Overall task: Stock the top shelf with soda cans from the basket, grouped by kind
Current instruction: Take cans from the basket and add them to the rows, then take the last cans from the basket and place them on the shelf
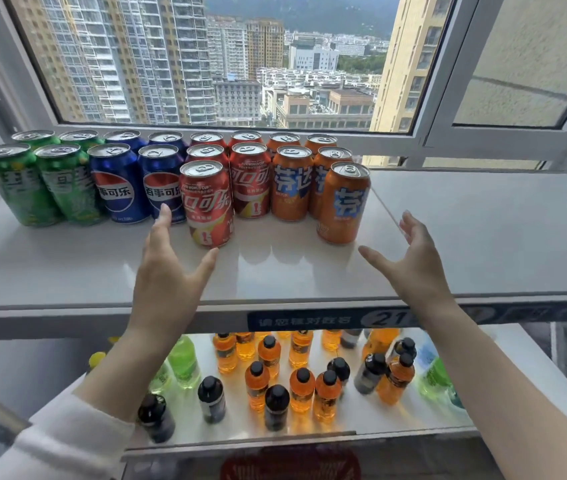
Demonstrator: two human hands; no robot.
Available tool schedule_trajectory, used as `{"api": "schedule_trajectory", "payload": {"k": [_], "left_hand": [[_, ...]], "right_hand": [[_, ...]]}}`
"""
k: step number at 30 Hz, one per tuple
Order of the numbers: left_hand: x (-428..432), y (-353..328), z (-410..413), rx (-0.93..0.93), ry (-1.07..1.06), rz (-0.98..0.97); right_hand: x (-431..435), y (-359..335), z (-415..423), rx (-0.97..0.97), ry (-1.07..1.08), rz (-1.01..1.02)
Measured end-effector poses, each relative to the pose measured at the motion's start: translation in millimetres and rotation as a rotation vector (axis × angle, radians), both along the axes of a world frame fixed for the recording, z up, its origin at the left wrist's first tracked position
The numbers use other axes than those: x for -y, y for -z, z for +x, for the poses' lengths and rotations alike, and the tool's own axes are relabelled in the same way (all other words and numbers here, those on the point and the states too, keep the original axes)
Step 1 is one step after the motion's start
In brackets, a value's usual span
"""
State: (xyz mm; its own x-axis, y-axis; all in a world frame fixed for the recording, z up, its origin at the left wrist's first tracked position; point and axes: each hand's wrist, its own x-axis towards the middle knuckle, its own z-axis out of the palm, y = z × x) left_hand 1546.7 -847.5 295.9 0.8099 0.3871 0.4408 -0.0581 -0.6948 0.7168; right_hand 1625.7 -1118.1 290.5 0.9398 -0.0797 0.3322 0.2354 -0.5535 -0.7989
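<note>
Soda cans stand in rows on the white top shelf (275, 271), grouped from left to right: green cans (18, 185), blue Pepsi cans (117, 183), red Coca-Cola cans (250, 183), orange Fanta cans (290, 183). A red can (207, 202) and an orange can (342, 202) stand furthest forward. My left hand (167, 268) hovers open just left of the front red can, fingers straight, holding nothing. My right hand (410, 261) is open to the right of the front orange can, apart from it. The basket is out of view.
A lower shelf (309, 427) holds several orange, dark and green bottles. A blue price strip (309, 320) runs along the top shelf's front edge. Behind the cans is a window (223, 64) with an open sash on the right.
</note>
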Motion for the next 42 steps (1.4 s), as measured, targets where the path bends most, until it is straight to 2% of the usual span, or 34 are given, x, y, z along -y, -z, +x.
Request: {"api": "schedule_trajectory", "payload": {"k": [11, 19, 27, 36, 42], "left_hand": [[24.8, -1.8, -89.0, -0.012, 0.126, 0.095], [35.9, 44.9, -156.4, -0.123, 0.186, 0.124], [72.0, 101.2, -228.8, -0.275, 0.197, 0.097], [113.1, 202.2, -296.6, -0.541, 0.168, -0.003], [120.4, 276.4, -302.6, -0.756, 0.127, -0.146]], "right_hand": [[-23.6, 0.2, -119.7, 0.122, 0.012, -0.249], [-29.6, 56.7, -209.0, 0.064, -0.047, -0.417], [6.8, 119.0, -286.8, 0.002, -0.121, -0.455], [50.3, 229.0, -367.2, -0.284, -0.189, -0.412], [51.0, 287.4, -367.4, -0.488, -0.252, -0.455]]}}
